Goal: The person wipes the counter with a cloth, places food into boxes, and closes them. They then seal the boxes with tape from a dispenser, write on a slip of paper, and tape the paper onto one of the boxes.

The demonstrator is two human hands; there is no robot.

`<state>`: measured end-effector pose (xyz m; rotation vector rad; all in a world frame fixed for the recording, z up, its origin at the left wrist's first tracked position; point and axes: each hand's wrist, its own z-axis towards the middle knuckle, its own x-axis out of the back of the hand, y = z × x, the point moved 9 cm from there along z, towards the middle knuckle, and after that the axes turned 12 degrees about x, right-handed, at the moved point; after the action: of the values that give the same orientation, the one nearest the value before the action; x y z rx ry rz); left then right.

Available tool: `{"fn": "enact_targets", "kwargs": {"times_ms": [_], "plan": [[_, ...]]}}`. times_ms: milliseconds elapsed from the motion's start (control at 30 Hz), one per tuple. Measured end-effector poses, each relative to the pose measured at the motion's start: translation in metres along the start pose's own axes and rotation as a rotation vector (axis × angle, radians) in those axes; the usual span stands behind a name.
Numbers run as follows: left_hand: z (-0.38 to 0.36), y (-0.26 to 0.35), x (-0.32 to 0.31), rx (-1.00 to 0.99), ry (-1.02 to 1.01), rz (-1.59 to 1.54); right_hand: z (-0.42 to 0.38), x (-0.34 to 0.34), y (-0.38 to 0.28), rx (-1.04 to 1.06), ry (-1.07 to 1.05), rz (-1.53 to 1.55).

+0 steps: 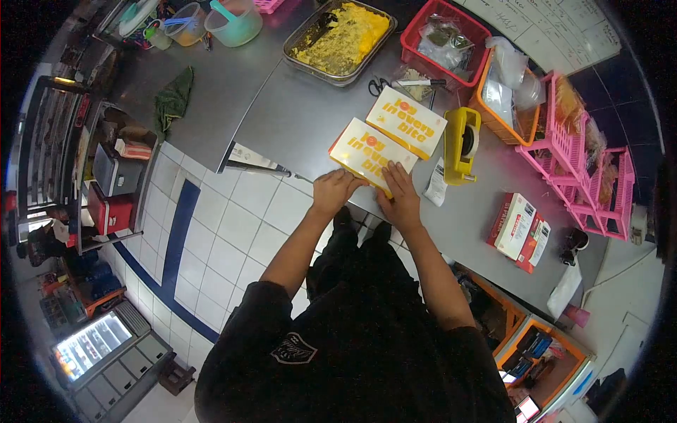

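Note:
Two white-and-yellow cardboard food boxes lie side by side at the steel table's near edge, both printed "joy in every bite". The nearer box [367, 151] is between my hands. My left hand [337, 192] is closed at its near left edge, fingers bent against the side. On the near right corner, my right hand [400, 195] grips with fingers over the lid and thumb at the front side. The farther box [407, 121] touches the nearer one and is untouched by my hands. Right of them stands a yellow tape dispenser [460, 151].
Behind the boxes are a metal tray of yellow food [342, 39], scissors [379, 86] and a red basket [444, 42]. An orange basket [504, 99] and pink racks [582, 158] line the right. A red-and-white box [518, 229] and a green cloth [173, 99] lie on the tabletops.

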<state>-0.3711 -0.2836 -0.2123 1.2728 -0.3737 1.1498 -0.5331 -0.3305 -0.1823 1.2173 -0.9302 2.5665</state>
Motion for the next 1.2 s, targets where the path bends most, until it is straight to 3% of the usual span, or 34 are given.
{"fn": "enact_targets", "kwargs": {"times_ms": [100,167,200,267,300,367,400,433,467,500,533,567,600,667,733,767,833,967,1033,1200], "plan": [[0.005,-0.001,0.003,0.007,-0.045,0.017,0.001,-0.002,-0.002,0.004,0.003,0.0],[0.006,-0.005,0.001,0.183,-0.148,0.023,0.0,-0.001,-0.003,-0.018,0.004,-0.019],[0.006,-0.003,0.005,0.17,-0.137,0.019,0.002,0.003,-0.007,-0.011,0.017,-0.029],[-0.009,-0.04,-0.01,0.549,-0.316,0.034,0.002,0.001,-0.014,-0.051,-0.049,-0.079],[-0.018,-0.04,-0.008,0.531,-0.309,0.027,0.003,0.003,-0.023,-0.058,-0.06,-0.148],[-0.036,-0.062,0.016,0.783,0.028,-0.347,0.008,0.013,-0.042,-0.092,-0.107,-0.123],[-0.035,-0.054,0.018,0.761,0.025,-0.355,0.013,0.017,-0.048,-0.136,-0.175,-0.072],[-0.031,-0.033,0.035,0.624,0.161,-0.291,0.025,0.027,-0.043,-0.252,-0.235,-0.025],[-0.031,-0.01,0.05,0.492,0.29,-0.225,0.036,0.04,-0.025,-0.258,-0.11,-0.093],[-0.025,0.009,0.054,0.487,0.276,-0.228,0.047,0.055,-0.001,-0.268,0.008,-0.16],[-0.01,0.042,0.046,0.393,0.092,-0.038,0.072,0.062,0.028,-0.352,-0.124,-0.16],[-0.004,0.066,0.031,0.293,-0.088,0.148,0.094,0.08,0.039,-0.144,0.044,-0.158],[-0.001,0.074,0.029,0.29,-0.094,0.145,0.106,0.071,0.069,-0.122,-0.054,-0.25],[0.003,0.088,0.001,0.177,-0.37,0.217,0.113,0.06,0.091,-0.093,-0.142,-0.345],[0.003,0.072,-0.007,0.176,-0.34,0.248,0.107,0.039,0.098,-0.169,-0.44,-0.396],[0.005,0.061,-0.004,0.199,-0.341,0.307,0.108,0.038,0.094,-0.169,-0.437,-0.398],[0.008,0.036,0.009,0.253,-0.322,0.364,0.099,0.034,0.084,-0.386,-0.494,-0.375],[0.032,-0.02,0.04,0.267,-0.346,0.365,0.077,0.026,0.059,-0.48,-0.378,-0.379],[0.047,-0.04,0.051,0.237,-0.304,0.306,0.071,0.026,0.052,-0.441,-0.328,-0.488],[0.073,-0.058,0.057,0.132,-0.242,0.204,0.062,0.029,0.058,-0.391,-0.357,-0.395]]}}
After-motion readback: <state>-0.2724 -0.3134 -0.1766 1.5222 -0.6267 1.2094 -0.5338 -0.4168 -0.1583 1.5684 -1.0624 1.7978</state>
